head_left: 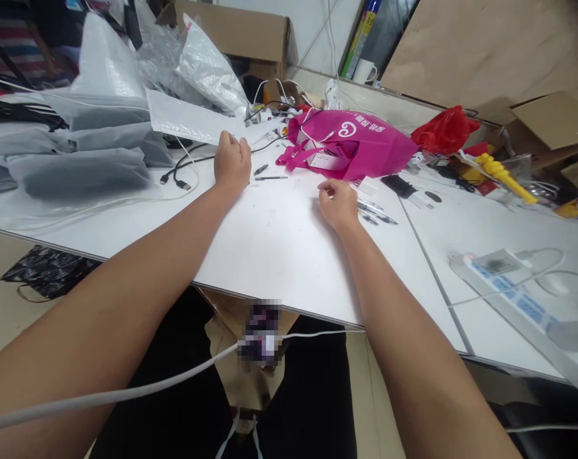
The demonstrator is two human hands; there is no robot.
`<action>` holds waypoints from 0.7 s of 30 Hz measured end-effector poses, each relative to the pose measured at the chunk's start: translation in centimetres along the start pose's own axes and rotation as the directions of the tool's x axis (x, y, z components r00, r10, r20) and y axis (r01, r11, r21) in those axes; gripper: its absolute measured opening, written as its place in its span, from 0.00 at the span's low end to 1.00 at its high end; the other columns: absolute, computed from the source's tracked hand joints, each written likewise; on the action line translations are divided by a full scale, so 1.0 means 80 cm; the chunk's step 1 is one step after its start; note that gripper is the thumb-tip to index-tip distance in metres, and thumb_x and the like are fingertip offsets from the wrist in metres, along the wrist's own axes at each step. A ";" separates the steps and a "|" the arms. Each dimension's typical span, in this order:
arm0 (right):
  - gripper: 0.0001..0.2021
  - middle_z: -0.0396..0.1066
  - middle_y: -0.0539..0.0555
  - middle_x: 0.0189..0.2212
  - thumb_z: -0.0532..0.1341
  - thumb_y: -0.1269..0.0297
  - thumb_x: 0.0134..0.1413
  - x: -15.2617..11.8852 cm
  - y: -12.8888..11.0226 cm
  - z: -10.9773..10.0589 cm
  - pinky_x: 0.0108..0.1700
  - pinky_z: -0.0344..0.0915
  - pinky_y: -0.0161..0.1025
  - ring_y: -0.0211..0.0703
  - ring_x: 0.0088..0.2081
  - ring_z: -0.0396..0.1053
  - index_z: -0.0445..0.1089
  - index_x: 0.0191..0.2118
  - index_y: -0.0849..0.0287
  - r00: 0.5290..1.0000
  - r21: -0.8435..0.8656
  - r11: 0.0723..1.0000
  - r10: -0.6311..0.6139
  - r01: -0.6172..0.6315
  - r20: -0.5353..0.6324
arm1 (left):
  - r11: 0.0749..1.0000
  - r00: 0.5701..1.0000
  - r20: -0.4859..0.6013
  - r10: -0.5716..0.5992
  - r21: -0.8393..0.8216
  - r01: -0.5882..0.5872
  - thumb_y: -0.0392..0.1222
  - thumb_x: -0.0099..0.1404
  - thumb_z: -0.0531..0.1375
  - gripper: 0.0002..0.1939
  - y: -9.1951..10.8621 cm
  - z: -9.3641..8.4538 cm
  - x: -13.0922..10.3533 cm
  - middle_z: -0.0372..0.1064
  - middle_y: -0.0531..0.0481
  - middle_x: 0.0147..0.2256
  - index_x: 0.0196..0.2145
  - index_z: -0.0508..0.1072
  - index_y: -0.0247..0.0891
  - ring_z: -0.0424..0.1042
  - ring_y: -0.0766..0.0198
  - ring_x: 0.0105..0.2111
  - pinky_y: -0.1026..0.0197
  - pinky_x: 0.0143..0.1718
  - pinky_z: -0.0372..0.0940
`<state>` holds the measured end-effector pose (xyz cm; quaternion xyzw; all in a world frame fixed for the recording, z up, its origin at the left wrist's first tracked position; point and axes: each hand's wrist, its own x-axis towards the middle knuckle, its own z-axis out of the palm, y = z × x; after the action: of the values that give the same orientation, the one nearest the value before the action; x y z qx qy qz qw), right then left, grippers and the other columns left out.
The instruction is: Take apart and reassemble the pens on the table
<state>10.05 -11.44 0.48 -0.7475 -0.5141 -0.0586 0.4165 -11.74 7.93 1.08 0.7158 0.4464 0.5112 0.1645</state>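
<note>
White and thin, the packet (186,121) is at my eleven o'clock above the table (279,245), its three-o'clock end apparently pinched by the left hand (232,160). I judge it light, bendy and slightly slick, best held by that edge. At one o'clock, the right hand (339,203) curls its fingers beside the pens (372,209); whether they hold anything, I cannot tell.

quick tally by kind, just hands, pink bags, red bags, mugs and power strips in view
Hands: 2, left and right
Pink bag: 1
Red bag: 1
Mug: 1
Power strip: 1
Total: 6
</note>
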 end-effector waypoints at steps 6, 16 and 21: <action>0.11 0.87 0.61 0.45 0.61 0.74 0.60 0.000 -0.001 -0.001 0.60 0.76 0.56 0.56 0.43 0.81 0.81 0.38 0.55 1.000 -0.004 1.000 0.002 -0.002 0.008 | 0.997 0.994 0.091 0.063 -0.058 -0.057 0.77 0.82 0.39 0.41 0.005 -0.004 -0.008 0.77 0.39 0.48 0.27 0.68 0.46 0.77 0.52 0.50 0.41 0.62 0.68; 0.11 0.87 0.63 0.46 0.61 0.74 0.61 -0.001 -0.006 -0.004 0.62 0.75 0.57 0.57 0.44 0.81 0.81 0.39 0.56 0.999 0.005 1.000 0.031 -0.031 0.028 | 1.000 0.954 0.300 -0.019 0.011 0.017 0.66 0.85 0.47 0.36 0.009 -0.008 -0.013 0.78 0.39 0.34 0.33 0.83 0.44 0.83 0.44 0.46 0.38 0.60 0.73; 0.10 0.86 0.61 0.45 0.61 0.73 0.61 -0.001 -0.001 -0.001 0.60 0.76 0.56 0.56 0.43 0.80 0.80 0.38 0.54 1.000 0.018 1.000 0.008 -0.008 0.014 | 0.998 0.961 0.271 0.057 -0.035 -0.050 0.68 0.85 0.45 0.38 0.002 -0.005 -0.008 0.79 0.38 0.35 0.35 0.83 0.43 0.83 0.40 0.48 0.35 0.61 0.72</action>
<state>9.98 -11.56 0.56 -0.7460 -0.5145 -0.0472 0.4201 -12.08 7.26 1.00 0.7885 0.3931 0.4186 0.2201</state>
